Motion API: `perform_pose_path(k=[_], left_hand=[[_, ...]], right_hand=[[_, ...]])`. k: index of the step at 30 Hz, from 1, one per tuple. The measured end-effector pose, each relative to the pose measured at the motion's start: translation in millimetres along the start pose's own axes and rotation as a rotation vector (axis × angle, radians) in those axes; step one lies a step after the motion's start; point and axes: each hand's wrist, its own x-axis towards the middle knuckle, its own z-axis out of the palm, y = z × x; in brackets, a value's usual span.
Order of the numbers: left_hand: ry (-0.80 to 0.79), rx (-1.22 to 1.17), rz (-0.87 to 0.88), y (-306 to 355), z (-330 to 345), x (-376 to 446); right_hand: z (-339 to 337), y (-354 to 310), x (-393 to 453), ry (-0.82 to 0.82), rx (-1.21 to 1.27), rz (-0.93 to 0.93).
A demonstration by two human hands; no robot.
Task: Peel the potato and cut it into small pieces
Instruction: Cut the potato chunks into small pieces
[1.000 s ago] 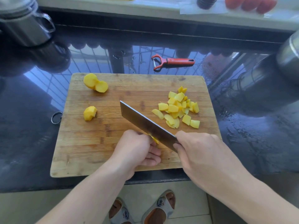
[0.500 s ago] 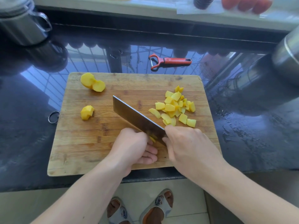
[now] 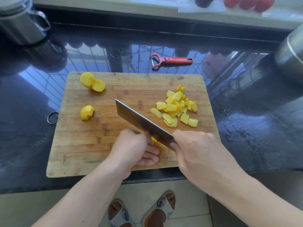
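A wooden cutting board (image 3: 91,145) lies on the dark counter. My right hand (image 3: 195,151) grips the handle of a cleaver (image 3: 141,122), blade angled toward the far left. My left hand (image 3: 136,149) curls over a small yellow potato piece (image 3: 153,139) right beside the blade; most of that piece is hidden. A pile of several cut potato pieces (image 3: 177,107) sits at the board's right. Two bigger peeled chunks lie at the left: one (image 3: 92,81) near the far corner, one (image 3: 86,112) closer.
A red peeler (image 3: 170,60) lies on the wet counter beyond the board. Steel pots stand at the far left (image 3: 19,25) and at the right edge (image 3: 291,53). A metal ring (image 3: 52,117) hangs off the board's left side. Red tomatoes (image 3: 247,3) sit on the sill.
The knife and right hand shifted slightly left toward the left hand between one second and half a second ago. The potato pile and chunks stay put.
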Motion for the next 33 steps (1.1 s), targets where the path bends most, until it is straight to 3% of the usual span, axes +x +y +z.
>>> perform_pose_path(k=[22,33], left_hand=[[-0.002,-0.01,0.005,1,0,3],[-0.001,0.027,-0.02,4,2,0]], right_hand=[[4,-5,-1,-0.093,-0.07,0.044],[16,-14,20,-0.008,0.05,0.038]])
